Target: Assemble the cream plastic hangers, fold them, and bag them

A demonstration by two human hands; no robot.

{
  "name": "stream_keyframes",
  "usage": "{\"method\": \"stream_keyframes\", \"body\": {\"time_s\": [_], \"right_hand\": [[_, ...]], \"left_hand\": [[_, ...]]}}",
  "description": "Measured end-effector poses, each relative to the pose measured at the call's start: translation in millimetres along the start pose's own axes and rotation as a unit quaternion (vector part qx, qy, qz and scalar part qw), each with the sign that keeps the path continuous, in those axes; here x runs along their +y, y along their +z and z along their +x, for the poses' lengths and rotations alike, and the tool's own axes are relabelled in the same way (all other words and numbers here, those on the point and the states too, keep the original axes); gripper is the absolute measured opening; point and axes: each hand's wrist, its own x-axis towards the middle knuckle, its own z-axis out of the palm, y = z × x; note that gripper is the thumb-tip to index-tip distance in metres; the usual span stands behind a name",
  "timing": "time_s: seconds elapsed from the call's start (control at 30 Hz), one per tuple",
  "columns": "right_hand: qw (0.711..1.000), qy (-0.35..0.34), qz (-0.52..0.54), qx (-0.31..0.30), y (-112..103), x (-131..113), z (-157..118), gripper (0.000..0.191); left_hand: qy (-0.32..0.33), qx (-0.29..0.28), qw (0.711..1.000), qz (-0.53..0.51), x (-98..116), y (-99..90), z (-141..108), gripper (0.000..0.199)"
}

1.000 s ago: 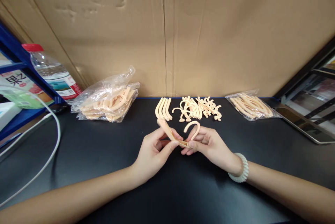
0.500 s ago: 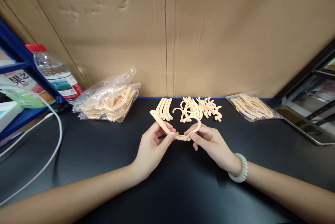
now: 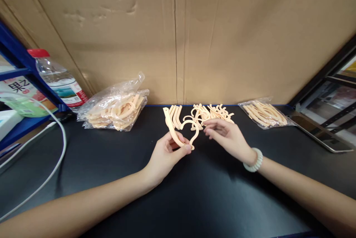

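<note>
Between the thumb and fingers of my left hand [image 3: 169,156] is a joined beige piece [image 3: 172,131], made of a long curved arm and a hook that bends over to the right. My right hand [image 3: 228,137] is off the piece, its fingers apart and curled a little, close to the loose parts. Behind the held piece lie several curved strips [image 3: 177,116] side by side. To their right is a pile of hook-shaped parts [image 3: 200,113], then a pile of small curved parts [image 3: 221,111].
A plastic bag of beige parts [image 3: 114,111] lies at the left, near a bottle [image 3: 63,82] and a white cable [image 3: 64,137]. At the right are a flatter bag [image 3: 264,113] and a phone-like slab [image 3: 319,134]. Cardboard [image 3: 178,37] stands behind the black table [image 3: 194,201].
My right hand has let go of the hook and moved right and slightly up, toward the piles. The held piece now stands more upright in my left hand, its hook nearer the long arm.
</note>
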Motion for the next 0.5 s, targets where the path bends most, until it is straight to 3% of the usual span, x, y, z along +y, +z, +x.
{"method": "stream_keyframes", "body": {"time_s": [0.1,0.13,0.23,0.37,0.5], "right_hand": [[0.962,-0.088,-0.257,-0.008,-26.1,10.2,26.8,0.020],[0.953,-0.098,-0.288,-0.016,-32.2,13.2,35.3,0.018],[0.929,-0.130,-0.342,-0.057,-37.7,19.0,55.8,0.017],[0.897,-0.168,-0.390,-0.123,-28.9,18.6,78.7,0.017],[0.871,-0.171,-0.436,-0.149,-32.0,15.1,114.5,0.020]], "left_hand": [[-0.011,0.008,1.000,-0.022,1.5,0.5,-0.3,0.026],[-0.011,0.010,1.000,-0.026,1.8,0.6,-0.6,0.026],[-0.008,0.026,0.999,-0.040,2.0,0.6,-1.5,0.026],[-0.007,0.038,0.998,-0.051,2.3,0.3,-1.7,0.026],[-0.009,0.040,0.998,-0.050,2.1,-0.2,-1.5,0.028]]}}
